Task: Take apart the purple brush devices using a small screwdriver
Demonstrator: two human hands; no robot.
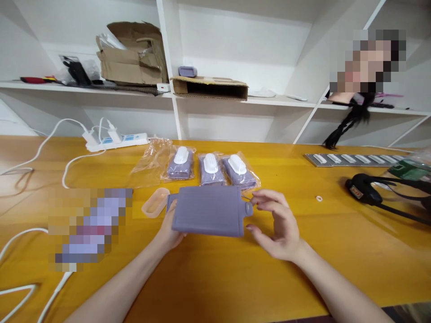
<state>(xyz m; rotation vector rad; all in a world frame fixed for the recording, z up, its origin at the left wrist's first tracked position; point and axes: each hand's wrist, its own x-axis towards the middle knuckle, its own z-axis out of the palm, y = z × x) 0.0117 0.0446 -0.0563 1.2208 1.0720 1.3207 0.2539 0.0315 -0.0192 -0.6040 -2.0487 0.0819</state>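
Note:
A purple-grey rectangular block-like object (208, 211) is held up over the table in my left hand (173, 226), whose fingers go round its left end and partly behind it. At its right end is a small round knob (248, 209). Just right of that knob is my right hand (278, 226), thumb and fingers apart, the fingertips close to a thin piece beside the knob. Behind the held object lie three purple items in clear plastic, each with a white oval part on top: left (180, 165), middle (211, 170) and right (239, 171).
A translucent oval tray (155, 202) lies left of the held object, near an empty plastic bag (151, 163). A power strip (117, 141) with white cables is back left. At right are a metal strip (357, 160), a black strapped item (367, 190) and a small ring (318, 198).

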